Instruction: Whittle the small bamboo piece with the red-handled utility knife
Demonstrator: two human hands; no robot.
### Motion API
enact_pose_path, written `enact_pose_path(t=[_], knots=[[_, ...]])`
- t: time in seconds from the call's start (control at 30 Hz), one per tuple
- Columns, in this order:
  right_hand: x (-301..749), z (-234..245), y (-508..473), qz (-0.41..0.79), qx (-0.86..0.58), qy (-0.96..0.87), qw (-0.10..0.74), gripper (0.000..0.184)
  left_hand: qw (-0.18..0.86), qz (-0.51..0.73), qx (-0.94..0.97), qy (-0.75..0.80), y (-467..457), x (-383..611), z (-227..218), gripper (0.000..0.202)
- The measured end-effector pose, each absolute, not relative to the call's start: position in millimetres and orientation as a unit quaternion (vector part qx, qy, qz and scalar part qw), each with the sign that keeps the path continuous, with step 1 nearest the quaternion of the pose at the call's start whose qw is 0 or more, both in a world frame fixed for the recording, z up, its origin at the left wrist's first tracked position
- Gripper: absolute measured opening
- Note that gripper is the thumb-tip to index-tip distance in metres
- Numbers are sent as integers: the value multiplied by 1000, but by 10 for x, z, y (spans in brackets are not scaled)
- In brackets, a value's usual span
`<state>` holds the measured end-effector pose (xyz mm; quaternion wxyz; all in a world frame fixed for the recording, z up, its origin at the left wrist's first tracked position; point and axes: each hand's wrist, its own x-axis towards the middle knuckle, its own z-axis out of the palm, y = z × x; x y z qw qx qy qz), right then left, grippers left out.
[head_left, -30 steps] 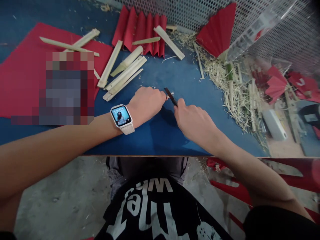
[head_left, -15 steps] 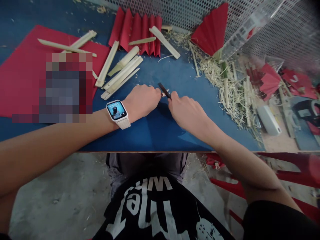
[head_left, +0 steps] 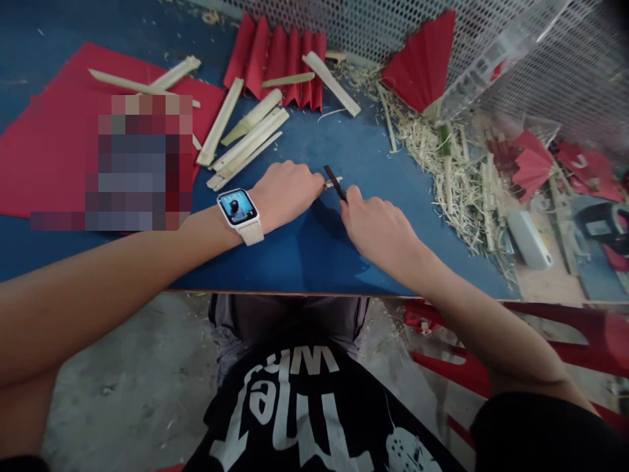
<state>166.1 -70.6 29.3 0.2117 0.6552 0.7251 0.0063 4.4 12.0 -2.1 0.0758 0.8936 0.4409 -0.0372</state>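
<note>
My right hand (head_left: 376,219) is closed around a knife, whose narrow dark blade (head_left: 331,176) points up and to the left. Just left of it, my left hand (head_left: 289,189), with a watch at the wrist, is closed on a small pale bamboo strip (head_left: 338,180). The strip's end pokes out past the fingertips, and the blade lies across it; most of the strip is hidden in the hand. Beyond my left hand lie several split bamboo pieces (head_left: 253,141) on the blue table (head_left: 358,147).
Pleated red paper (head_left: 275,56) lies at the back, with a red paper fan (head_left: 425,62) by the mesh panel (head_left: 373,29). Bamboo shavings (head_left: 417,141) heap at the right, near a white device (head_left: 529,239). Red sheets (head_left: 49,144) lie left. A red chair (head_left: 580,351) stands below.
Both hands have shifted slightly right in the view, as has much of the scene. More of the bamboo strip's tip now shows beside the blade. Both grips look the same.
</note>
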Motion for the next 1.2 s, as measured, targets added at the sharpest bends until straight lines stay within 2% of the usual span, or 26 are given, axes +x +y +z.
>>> enact_pose_path(t=[0.17, 0.43, 0.7, 1.03, 1.2], knots=[[1655, 307, -754, 2, 660, 718, 223, 48, 60, -38, 896, 437, 141, 42, -37, 48], [1617, 287, -653, -2, 653, 730, 199, 50, 69, -22, 897, 437, 152, 45, -62, 48], [1586, 300, -474, -15, 652, 739, 171, 49, 29, -38, 901, 432, 147, 36, -53, 48], [1693, 250, -815, -9, 676, 715, 175, 47, 24, -25, 892, 450, 149, 91, -39, 52], [1696, 174, -720, -5, 663, 736, 139, 46, -5, -45, 904, 425, 190, 80, -53, 55]])
